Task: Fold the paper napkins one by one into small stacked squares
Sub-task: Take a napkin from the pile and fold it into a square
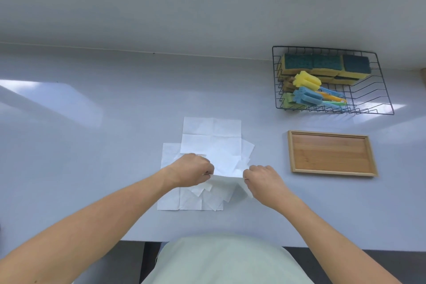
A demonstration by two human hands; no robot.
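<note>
Several white paper napkins (pixel 211 136) lie unfolded and overlapping in a loose pile on the pale counter, in the middle of the view. My left hand (pixel 192 169) and my right hand (pixel 262 181) each pinch one end of the near edge of the top napkin (pixel 224 163). That edge is lifted off the pile and stretched between the two hands. Other napkins (pixel 182 200) lie flat beneath and nearer to me.
A wooden tray (pixel 332 153) lies to the right of the napkins. Behind it stands a black wire basket (pixel 380 94) holding sponges and sponge brushes. The counter's front edge runs close to my body, and a wall rises at the back.
</note>
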